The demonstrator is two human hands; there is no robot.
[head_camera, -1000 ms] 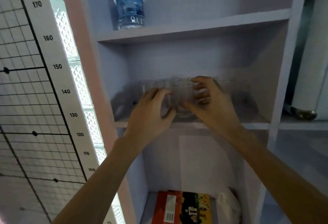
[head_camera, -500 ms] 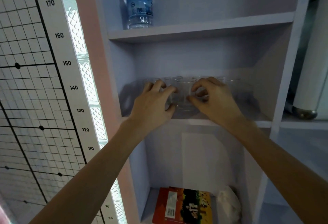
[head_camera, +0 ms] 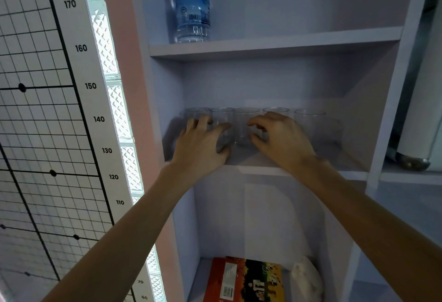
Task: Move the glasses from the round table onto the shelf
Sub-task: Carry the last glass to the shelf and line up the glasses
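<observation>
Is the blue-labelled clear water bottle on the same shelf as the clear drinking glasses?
No, the blue-labelled water bottle stands one level above the clear drinking glasses.

The glasses (head_camera: 246,124) are clear, smooth and faintly glossy. The shelf (head_camera: 275,45) looks matt, smooth and painted. At 12 o'clock the bottle (head_camera: 192,12) is clear plastic with a shiny label. At 6 o'clock the box (head_camera: 244,280) is glossy printed card. At 9 o'clock the glass blocks (head_camera: 114,100) are patterned and translucent. At 3 o'clock a foot (head_camera: 412,161) is dull metal.

Both bare arms reach up: the left arm (head_camera: 134,225) from 7 o'clock, the right arm (head_camera: 373,218) from 4 o'clock. The left hand (head_camera: 203,145) curves fingers and thumb round a glass (head_camera: 222,116) — the right hand (head_camera: 282,141) is hooked, fingertips toward 9 o'clock (grip unclear).
</observation>
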